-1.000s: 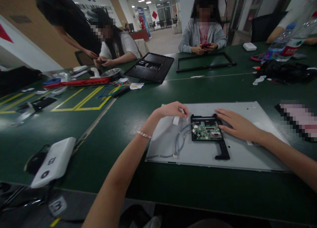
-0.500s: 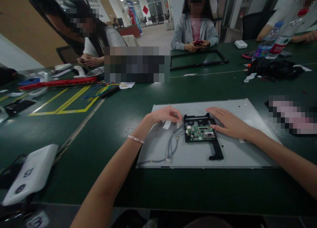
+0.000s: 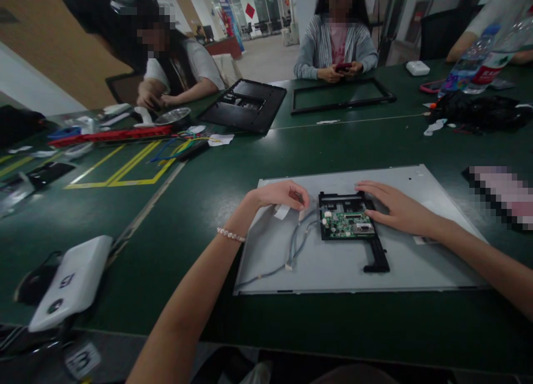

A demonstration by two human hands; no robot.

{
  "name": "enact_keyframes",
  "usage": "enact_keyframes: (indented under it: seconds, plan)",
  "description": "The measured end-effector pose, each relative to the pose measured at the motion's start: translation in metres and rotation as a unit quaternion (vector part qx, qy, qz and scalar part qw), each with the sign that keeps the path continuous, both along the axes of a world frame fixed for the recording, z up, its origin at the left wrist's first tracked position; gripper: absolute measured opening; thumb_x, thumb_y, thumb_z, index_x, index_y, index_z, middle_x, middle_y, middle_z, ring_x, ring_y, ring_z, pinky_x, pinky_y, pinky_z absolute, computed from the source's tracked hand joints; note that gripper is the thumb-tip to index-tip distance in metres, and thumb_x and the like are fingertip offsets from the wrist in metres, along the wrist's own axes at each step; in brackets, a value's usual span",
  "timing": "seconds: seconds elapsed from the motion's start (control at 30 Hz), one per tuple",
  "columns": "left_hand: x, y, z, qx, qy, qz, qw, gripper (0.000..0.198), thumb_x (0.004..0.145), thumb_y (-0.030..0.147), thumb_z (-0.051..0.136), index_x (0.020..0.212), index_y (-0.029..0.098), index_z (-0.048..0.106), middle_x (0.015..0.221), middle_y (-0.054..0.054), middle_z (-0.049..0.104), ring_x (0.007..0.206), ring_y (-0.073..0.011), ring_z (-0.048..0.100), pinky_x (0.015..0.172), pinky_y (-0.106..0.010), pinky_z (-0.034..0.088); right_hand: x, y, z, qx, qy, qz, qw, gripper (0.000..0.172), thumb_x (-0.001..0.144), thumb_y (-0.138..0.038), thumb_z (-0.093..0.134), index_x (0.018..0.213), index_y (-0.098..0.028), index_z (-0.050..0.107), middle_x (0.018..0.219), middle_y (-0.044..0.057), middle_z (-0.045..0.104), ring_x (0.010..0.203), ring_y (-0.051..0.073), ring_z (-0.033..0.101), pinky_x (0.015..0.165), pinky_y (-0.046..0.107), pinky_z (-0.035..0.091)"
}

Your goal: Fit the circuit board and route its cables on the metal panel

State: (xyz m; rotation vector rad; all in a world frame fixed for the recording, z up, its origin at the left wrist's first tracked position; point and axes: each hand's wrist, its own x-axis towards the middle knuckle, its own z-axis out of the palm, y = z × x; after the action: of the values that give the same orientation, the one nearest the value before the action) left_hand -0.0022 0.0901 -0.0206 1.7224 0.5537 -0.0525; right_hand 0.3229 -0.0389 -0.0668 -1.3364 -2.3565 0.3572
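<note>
A flat grey metal panel [image 3: 266, 250] lies on the green table. On it rests a black plastic frame [image 3: 377, 250] with a green circuit board [image 3: 346, 224] in it. Grey-blue cables [image 3: 295, 242] run from the board's left side across the panel. My left hand [image 3: 283, 197] is closed in a pinch on a small pale piece of tape [image 3: 302, 214] by the upper cable; its fingertips partly hide it. A white tag [image 3: 282, 211] shows under that hand. My right hand [image 3: 391, 209] lies open, fingers stretched along the frame's right edge, holding nothing.
A white device [image 3: 73, 284] lies at left, a pixelated phone-sized object [image 3: 502, 195] at right. Farther back are a black panel [image 3: 247, 106], an empty black bezel [image 3: 341, 107], bottles [image 3: 468, 61] and a black bag [image 3: 474, 113]. People sit across the table.
The view has turned slightly left, so the scene sits farther right. Both hands keep nearly the same places at the frame and cables.
</note>
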Motion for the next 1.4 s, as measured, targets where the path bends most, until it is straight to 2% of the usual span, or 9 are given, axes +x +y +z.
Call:
enact_keyframes:
  seconds: [0.27,0.43,0.6,0.73,0.8,0.9,1.07,1.2,1.4]
  plan:
    - [0.004,-0.001,0.003,0.042,-0.03,0.043,0.998,0.011,0.072,0.023,0.072,0.079,0.014,0.07,0.074,0.0,0.063,0.068,-0.0088,0.053,0.064,-0.021,0.04,-0.001,0.0,0.0,-0.007,0.02,-0.012,1.0,0.059,0.094,-0.045,0.045,0.149,-0.028,0.032,0.148,0.008,0.047,0.136,0.028,0.043,0.112,0.053,0.037]
    - [0.008,-0.006,0.003,0.074,-0.052,0.099,0.991,0.013,0.074,0.023,0.071,0.081,0.013,0.069,0.079,-0.002,0.064,0.07,-0.0089,0.055,0.067,-0.022,0.042,-0.004,0.001,0.013,0.037,0.047,-0.039,0.997,0.06,0.092,-0.045,0.049,0.148,-0.031,0.034,0.146,0.007,0.05,0.13,0.03,0.05,0.108,0.054,0.041]
    - [0.01,-0.006,-0.001,0.131,-0.053,0.094,0.985,0.012,0.075,0.023,0.069,0.081,0.013,0.069,0.08,-0.002,0.066,0.068,-0.0088,0.056,0.067,-0.023,0.043,-0.038,0.012,0.039,0.052,0.008,0.076,0.996,0.058,0.091,-0.033,0.051,0.147,-0.032,0.036,0.151,0.006,0.042,0.134,0.029,0.045,0.109,0.052,0.04]
    - [0.011,-0.002,-0.008,0.157,-0.051,0.082,0.983,0.012,0.072,0.019,0.068,0.082,0.013,0.069,0.083,-0.002,0.067,0.069,-0.0087,0.056,0.07,-0.023,0.044,-0.076,0.023,0.053,0.07,-0.04,0.158,0.984,0.049,0.087,-0.018,0.054,0.134,-0.03,0.053,0.15,0.008,0.04,0.126,0.029,0.051,0.096,0.048,0.05]
    - [0.011,-0.001,-0.012,0.17,-0.049,0.078,0.981,0.013,0.071,0.017,0.068,0.083,0.013,0.069,0.081,-0.001,0.067,0.068,-0.0081,0.055,0.07,-0.022,0.043,-0.091,0.029,0.055,0.09,-0.056,0.17,0.98,0.036,0.086,-0.014,0.054,0.117,-0.027,0.064,0.141,0.008,0.049,0.117,0.028,0.056,0.092,0.046,0.052]
    - [0.011,0.001,-0.016,0.188,-0.048,0.078,0.978,0.015,0.071,0.018,0.068,0.086,0.013,0.069,0.077,0.001,0.066,0.067,-0.0081,0.054,0.068,-0.022,0.043,-0.101,0.036,0.052,0.099,-0.049,0.169,0.979,0.018,0.089,-0.018,0.054,0.097,-0.024,0.069,0.123,0.006,0.061,0.103,0.024,0.062,0.085,0.042,0.053]
    - [0.011,-0.001,-0.013,0.19,-0.06,0.055,0.978,0.011,0.073,0.017,0.067,0.083,0.013,0.069,0.079,-0.001,0.067,0.069,-0.0087,0.057,0.07,-0.022,0.045,-0.097,0.04,0.047,0.095,-0.01,0.166,0.981,0.018,0.093,-0.023,0.052,0.094,-0.024,0.07,0.111,0.004,0.068,0.092,0.02,0.065,0.079,0.035,0.052]
    - [0.013,-0.004,-0.008,0.211,-0.066,0.07,0.973,0.009,0.076,0.017,0.065,0.082,0.013,0.07,0.082,-0.002,0.068,0.068,-0.0082,0.057,0.068,-0.022,0.045,-0.077,0.036,0.045,0.092,0.059,0.13,0.986,0.019,0.092,-0.022,0.051,0.095,-0.022,0.07,0.103,0.005,0.071,0.094,0.02,0.067,0.082,0.035,0.053]
    - [0.015,-0.001,-0.007,0.334,-0.115,0.184,0.917,0.007,0.077,0.015,0.063,0.079,0.014,0.069,0.085,-0.003,0.066,0.074,-0.0094,0.058,0.071,-0.022,0.046,-0.037,0.031,0.026,0.046,0.162,-0.07,0.983,0.012,0.086,-0.025,0.06,0.088,-0.02,0.07,0.089,0.005,0.074,0.08,0.019,0.07,0.078,0.034,0.057]
